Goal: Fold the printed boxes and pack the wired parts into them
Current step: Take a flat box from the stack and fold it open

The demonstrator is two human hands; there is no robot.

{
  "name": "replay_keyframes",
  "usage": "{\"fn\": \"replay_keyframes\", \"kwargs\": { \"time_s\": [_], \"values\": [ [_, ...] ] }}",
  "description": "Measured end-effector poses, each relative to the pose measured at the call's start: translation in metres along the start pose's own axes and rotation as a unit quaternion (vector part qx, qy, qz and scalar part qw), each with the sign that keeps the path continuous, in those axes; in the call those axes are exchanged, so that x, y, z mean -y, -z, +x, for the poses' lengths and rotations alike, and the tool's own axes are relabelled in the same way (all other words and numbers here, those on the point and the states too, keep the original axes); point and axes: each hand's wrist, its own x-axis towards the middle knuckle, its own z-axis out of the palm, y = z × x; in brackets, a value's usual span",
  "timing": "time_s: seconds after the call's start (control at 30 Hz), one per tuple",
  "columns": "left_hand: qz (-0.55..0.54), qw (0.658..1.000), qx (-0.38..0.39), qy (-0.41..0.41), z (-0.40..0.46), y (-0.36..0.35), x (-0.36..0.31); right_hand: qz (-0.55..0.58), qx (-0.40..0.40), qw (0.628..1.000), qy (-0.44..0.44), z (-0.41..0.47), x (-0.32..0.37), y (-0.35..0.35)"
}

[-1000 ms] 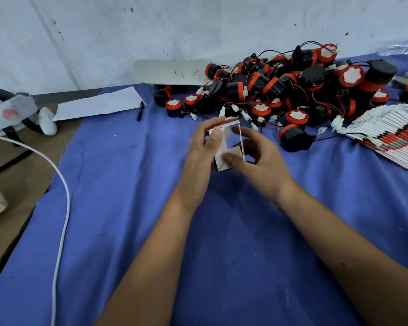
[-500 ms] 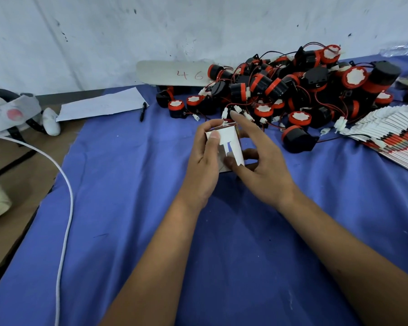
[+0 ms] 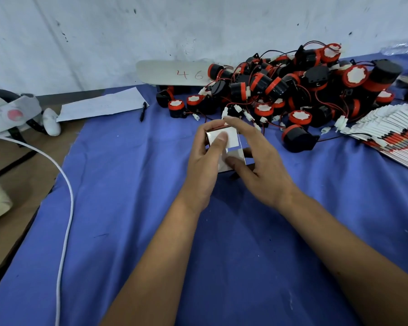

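A small white printed box [image 3: 231, 140] is held upright over the blue cloth between both hands. My left hand [image 3: 205, 163] grips its left side, with the thumb pressing a white end flap. My right hand [image 3: 257, 165] wraps the right side, fingers arched over the top and thumb against the lower front. Behind the hands lies a heap of black and red wired parts [image 3: 280, 88] with white connectors. One black and red part [image 3: 297, 137] sits apart, just right of my hands. A fanned stack of flat printed boxes [image 3: 391, 137] lies at the right edge.
The blue cloth [image 3: 127, 208] covers the table. A white cable [image 3: 66, 208] runs down its left side. A sheet of paper [image 3: 101, 105] and a black pen [image 3: 143, 111] lie at the back left. A card marked 46 [image 3: 174, 72] leans on the wall.
The box's end flap has been folded down and my left thumb now presses on it. My right fingers have moved over the box's top.
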Motion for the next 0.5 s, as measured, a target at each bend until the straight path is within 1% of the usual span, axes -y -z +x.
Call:
{"fn": "replay_keyframes", "kwargs": {
  "time_s": [0.13,0.2,0.27,0.4,0.43,0.5],
  "values": [
    [0.103,0.991,-0.036,-0.074,0.001,-0.002,0.007,-0.02,0.005,1.0,-0.001,0.0,0.005,-0.003],
    [0.158,0.979,-0.057,-0.119,0.001,-0.001,0.01,-0.006,0.0,1.0,-0.005,-0.001,0.007,-0.005],
    [0.19,0.967,-0.081,-0.153,0.002,0.0,0.012,0.011,0.008,1.0,-0.008,-0.002,0.011,-0.005],
    [0.208,0.958,-0.114,-0.16,0.004,0.005,0.014,0.09,0.099,0.991,-0.028,-0.006,0.021,-0.004],
    [0.211,0.958,-0.12,-0.156,0.004,0.006,0.015,0.117,0.11,0.986,-0.039,-0.007,0.024,-0.004],
    [0.216,0.956,-0.124,-0.155,0.006,0.009,0.015,0.166,0.098,0.979,-0.061,-0.007,0.029,-0.003]
  ]
}}
